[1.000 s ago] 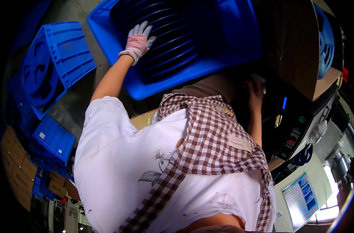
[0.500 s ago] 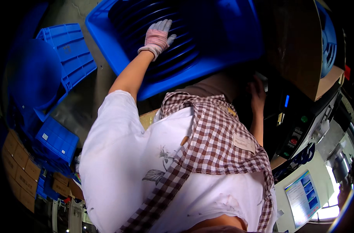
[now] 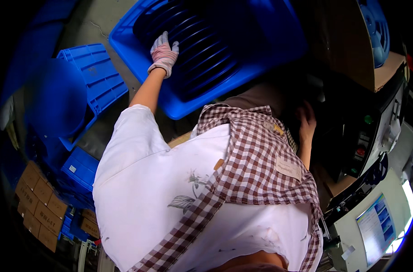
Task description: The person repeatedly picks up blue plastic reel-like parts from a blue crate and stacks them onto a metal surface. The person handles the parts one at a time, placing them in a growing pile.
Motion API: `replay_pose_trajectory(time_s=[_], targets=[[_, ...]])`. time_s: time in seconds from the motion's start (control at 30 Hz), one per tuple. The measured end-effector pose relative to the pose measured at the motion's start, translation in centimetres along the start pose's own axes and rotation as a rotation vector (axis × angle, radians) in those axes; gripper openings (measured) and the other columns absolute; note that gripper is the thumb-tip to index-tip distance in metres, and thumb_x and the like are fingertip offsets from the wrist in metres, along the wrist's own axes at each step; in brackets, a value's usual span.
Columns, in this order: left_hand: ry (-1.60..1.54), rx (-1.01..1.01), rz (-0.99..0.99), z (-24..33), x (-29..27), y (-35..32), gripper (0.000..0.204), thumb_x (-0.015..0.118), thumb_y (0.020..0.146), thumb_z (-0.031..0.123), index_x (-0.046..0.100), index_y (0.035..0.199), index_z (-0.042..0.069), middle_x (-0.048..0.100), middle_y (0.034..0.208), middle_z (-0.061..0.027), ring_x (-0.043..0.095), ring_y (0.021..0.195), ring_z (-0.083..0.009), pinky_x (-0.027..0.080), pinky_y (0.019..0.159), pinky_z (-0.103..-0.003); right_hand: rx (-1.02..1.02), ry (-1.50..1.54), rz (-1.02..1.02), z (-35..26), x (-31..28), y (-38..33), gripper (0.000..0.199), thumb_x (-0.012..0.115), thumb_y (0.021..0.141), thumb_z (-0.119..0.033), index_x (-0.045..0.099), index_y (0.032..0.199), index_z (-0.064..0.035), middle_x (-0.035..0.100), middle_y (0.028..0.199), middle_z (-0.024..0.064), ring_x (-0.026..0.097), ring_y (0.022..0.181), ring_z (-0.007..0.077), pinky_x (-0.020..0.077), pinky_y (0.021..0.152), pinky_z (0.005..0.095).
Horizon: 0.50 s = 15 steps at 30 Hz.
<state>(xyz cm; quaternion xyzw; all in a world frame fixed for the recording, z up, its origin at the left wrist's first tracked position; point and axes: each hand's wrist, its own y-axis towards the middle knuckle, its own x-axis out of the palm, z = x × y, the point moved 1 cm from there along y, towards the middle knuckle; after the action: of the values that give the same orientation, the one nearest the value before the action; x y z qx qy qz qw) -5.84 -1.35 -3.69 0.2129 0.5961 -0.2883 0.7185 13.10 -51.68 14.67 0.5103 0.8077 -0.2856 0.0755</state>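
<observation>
One gloved left hand (image 3: 164, 55) is lying open over the near edge of a row of dark blue discs (image 3: 206, 54), its fingers extended, its thumb standing apart, and it is gripping nothing; whether the fingertips are touching the edges is unclear. The discs are standing on edge, close together, inside a blue plastic tub (image 3: 179, 109), filling its left part while the right part is sinking into shadow. Those narrow gaps are posing the likeliest trouble: a finger sliding between two edges could get pinched if the row tipped, and the glove's knit might snag on a rim. Pulling one disc out at a slant could scrape its neighbours or set them leaning. The bare right hand (image 3: 307, 118) is resting in dimness beside a brown trouser leg (image 3: 251, 96), and whether it is holding anything cannot be told. Farther right, a black machine's green button (image 3: 368, 119) and red button (image 3: 360, 151) are facing outward, where a careless elbow might bump them. Leftward, a ribbed blue crate (image 3: 97, 75) is standing beside the tub.
</observation>
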Motion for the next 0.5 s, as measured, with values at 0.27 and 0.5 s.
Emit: replay_pose_trajectory(time_s=[0.27,0.5], targets=[[-0.063,-0.015,0.022,-1.8,-3.4,7.5,0.062,0.054,0.089,0.043,0.043,0.139,0.008,0.046,0.141,-0.016,0.041,0.132,-0.0328,0.033,0.109,-0.042,0.093,0.001,0.056,3.6,-2.1,-2.1,0.038,0.057,0.096,-0.012,0.052,0.132,-0.0032,0.064,0.093,0.0042,0.061,0.081,0.0097,0.0501,0.072,0.0225],[0.029,-0.08,-0.129,-1.3,-0.8,5.3,0.078,0.05,0.087,0.058,0.033,0.143,0.006,0.04,0.145,-0.0171,0.036,0.135,-0.0331,0.031,0.11,-0.044,0.134,0.046,0.067,3.5,-2.2,-3.7,0.037,0.057,0.095,-0.009,0.053,0.132,-0.0039,0.064,0.096,0.0048,0.061,0.081,0.011,0.051,0.074,0.0238]])
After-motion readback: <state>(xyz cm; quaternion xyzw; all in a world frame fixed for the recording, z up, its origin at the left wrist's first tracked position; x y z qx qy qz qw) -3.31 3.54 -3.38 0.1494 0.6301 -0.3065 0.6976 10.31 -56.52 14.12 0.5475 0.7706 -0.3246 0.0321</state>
